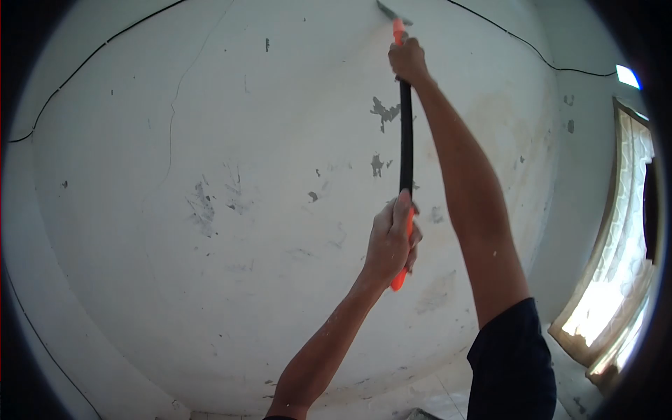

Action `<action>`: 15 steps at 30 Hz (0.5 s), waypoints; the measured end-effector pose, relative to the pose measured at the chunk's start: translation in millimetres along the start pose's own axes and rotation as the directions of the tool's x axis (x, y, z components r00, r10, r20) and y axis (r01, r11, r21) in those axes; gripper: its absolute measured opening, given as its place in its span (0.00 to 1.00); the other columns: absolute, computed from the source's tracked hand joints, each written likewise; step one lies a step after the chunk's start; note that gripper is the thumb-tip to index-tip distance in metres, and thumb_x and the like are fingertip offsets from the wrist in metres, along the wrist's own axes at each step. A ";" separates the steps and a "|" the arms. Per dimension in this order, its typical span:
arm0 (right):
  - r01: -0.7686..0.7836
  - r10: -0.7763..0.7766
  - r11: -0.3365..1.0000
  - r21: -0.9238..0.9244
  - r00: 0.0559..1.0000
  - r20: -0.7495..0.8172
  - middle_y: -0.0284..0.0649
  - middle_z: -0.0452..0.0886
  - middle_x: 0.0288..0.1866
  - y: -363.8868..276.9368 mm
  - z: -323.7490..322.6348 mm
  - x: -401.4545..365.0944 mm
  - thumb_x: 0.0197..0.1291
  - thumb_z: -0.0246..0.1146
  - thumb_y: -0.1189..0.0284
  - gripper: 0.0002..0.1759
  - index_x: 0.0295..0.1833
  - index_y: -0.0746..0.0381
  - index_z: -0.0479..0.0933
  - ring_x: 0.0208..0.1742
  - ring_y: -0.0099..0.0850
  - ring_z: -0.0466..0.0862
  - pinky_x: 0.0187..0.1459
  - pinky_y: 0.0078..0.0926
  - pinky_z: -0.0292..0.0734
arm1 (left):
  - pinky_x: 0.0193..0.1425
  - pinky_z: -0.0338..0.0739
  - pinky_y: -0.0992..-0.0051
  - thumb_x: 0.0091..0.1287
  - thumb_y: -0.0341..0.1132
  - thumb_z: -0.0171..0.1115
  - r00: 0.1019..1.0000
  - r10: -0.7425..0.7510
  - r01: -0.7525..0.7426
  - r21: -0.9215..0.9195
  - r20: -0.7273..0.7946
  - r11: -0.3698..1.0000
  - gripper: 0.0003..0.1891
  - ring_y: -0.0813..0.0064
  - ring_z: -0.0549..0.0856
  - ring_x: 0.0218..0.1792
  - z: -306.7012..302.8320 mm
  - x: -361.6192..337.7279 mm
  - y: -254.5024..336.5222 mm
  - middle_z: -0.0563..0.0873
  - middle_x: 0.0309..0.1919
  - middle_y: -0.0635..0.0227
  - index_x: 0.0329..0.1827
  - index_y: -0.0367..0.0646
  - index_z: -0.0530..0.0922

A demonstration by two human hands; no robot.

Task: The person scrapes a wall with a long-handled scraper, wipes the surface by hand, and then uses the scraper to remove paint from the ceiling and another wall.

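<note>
A long-handled scraper (406, 140) stands almost upright before me, with a black shaft, orange grips and a dark blade at its top. My left hand (390, 241) is wrapped round the lower orange grip, whose end pokes out below the fist. Higher up, my right hand (410, 59) grips the handle just under the head, my arm stretched upward. The blade (393, 12) overlaps the upper part of the white wall (280, 140) in this view. Grey chipped patches (384, 112) mark the wall beside the shaft.
Black cables run along the wall at the upper left (105, 43) and upper right (511, 33). To the right hangs a pale curtain (602, 280) over a bright window. A thin crack (173, 105) runs down the wall. Floor tiles (448, 381) show at the bottom.
</note>
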State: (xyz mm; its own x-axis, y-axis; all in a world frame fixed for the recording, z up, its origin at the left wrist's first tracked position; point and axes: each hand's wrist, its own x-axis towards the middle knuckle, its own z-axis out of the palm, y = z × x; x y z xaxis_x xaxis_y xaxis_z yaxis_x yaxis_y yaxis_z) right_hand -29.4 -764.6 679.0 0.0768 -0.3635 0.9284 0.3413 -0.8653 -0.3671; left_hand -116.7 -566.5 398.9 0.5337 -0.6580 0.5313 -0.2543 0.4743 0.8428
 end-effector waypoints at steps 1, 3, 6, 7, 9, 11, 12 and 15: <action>-0.034 0.034 0.997 -0.070 0.999 -0.013 0.57 0.86 0.32 -3.5 -2.6 -23.0 0.68 0.58 0.65 0.24 0.58 0.78 0.74 0.25 0.45 0.88 0.28 0.41 0.85 | 0.09 0.62 0.79 0.83 0.60 0.40 1.000 -0.001 0.001 0.013 -0.008 1.000 0.27 0.84 0.66 0.07 -1.0 -14.5 -6.8 0.69 0.17 0.75 0.44 0.42 0.70; 0.011 -0.017 0.994 -0.112 0.999 -0.051 0.60 0.85 0.31 11.0 5.1 -57.0 0.70 0.57 0.64 0.24 0.56 0.79 0.73 0.25 0.49 0.88 0.28 0.43 0.85 | 0.09 0.62 0.79 0.83 0.59 0.40 0.999 -0.032 0.032 0.008 -0.016 0.999 0.26 0.84 0.66 0.07 -6.9 -47.4 -23.5 0.69 0.17 0.75 0.44 0.42 0.70; -0.150 0.149 0.989 0.013 0.987 0.057 0.56 0.84 0.29 -5.3 -4.2 -125.6 0.73 0.54 0.67 0.24 0.61 0.80 0.71 0.22 0.44 0.87 0.22 0.39 0.83 | 0.09 0.63 0.80 0.84 0.57 0.40 0.994 -0.103 0.104 0.018 -0.040 0.994 0.25 0.84 0.66 0.07 -18.3 -100.6 -39.8 0.69 0.17 0.75 0.44 0.42 0.70; -0.216 0.210 0.975 0.047 0.971 0.113 0.53 0.84 0.28 -3.3 -4.6 -141.5 0.73 0.54 0.69 0.27 0.68 0.80 0.68 0.21 0.40 0.86 0.21 0.37 0.82 | 0.09 0.63 0.80 0.84 0.56 0.39 0.987 -0.148 0.150 0.026 -0.058 0.988 0.25 0.84 0.66 0.07 -21.6 -114.2 -43.0 0.69 0.17 0.75 0.44 0.42 0.70; -0.156 0.156 0.988 -0.021 0.987 0.037 0.51 0.83 0.28 -1.1 -1.2 -165.2 0.73 0.54 0.70 0.30 0.73 0.79 0.64 0.20 0.37 0.84 0.20 0.35 0.82 | 0.09 0.63 0.80 0.84 0.56 0.40 0.985 -0.161 0.163 0.027 -0.056 0.986 0.25 0.84 0.66 0.07 -25.2 -131.0 -47.8 0.69 0.16 0.75 0.44 0.42 0.70; -0.168 0.168 0.986 -0.018 0.985 0.044 0.50 0.83 0.28 -1.0 -2.4 -163.4 0.73 0.54 0.70 0.31 0.75 0.79 0.63 0.19 0.37 0.83 0.20 0.34 0.82 | 0.09 0.63 0.80 0.84 0.56 0.40 0.983 -0.175 0.177 0.035 -0.060 0.984 0.25 0.84 0.66 0.07 -26.6 -133.2 -46.3 0.69 0.16 0.75 0.44 0.42 0.70; -0.177 0.178 0.984 -0.013 0.982 0.061 0.50 0.83 0.28 -2.2 -4.3 -161.3 0.73 0.54 0.70 0.32 0.76 0.78 0.62 0.19 0.36 0.83 0.20 0.34 0.82 | 0.09 0.63 0.80 0.84 0.56 0.40 0.981 -0.183 0.186 0.041 -0.058 0.982 0.24 0.84 0.66 0.07 -23.8 -129.9 -40.4 0.69 0.16 0.75 0.44 0.42 0.70; -0.290 0.285 0.957 0.026 0.952 0.113 0.49 0.83 0.29 -21.1 -23.1 -137.7 0.73 0.54 0.68 0.33 0.76 0.78 0.62 0.19 0.35 0.83 0.20 0.34 0.81 | 0.09 0.63 0.80 0.84 0.56 0.40 0.983 -0.177 0.179 0.036 -0.040 0.983 0.24 0.84 0.66 0.07 -13.0 -109.2 -27.5 0.69 0.16 0.75 0.44 0.42 0.70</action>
State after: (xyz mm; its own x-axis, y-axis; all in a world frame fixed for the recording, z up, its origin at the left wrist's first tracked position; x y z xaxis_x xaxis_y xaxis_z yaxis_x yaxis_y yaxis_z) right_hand -68.8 -704.2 557.6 0.2763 -0.5537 0.7855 0.3291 -0.7135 -0.6186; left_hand -157.5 -500.1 316.6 0.6018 -0.7080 0.3697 -0.1841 0.3275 0.9267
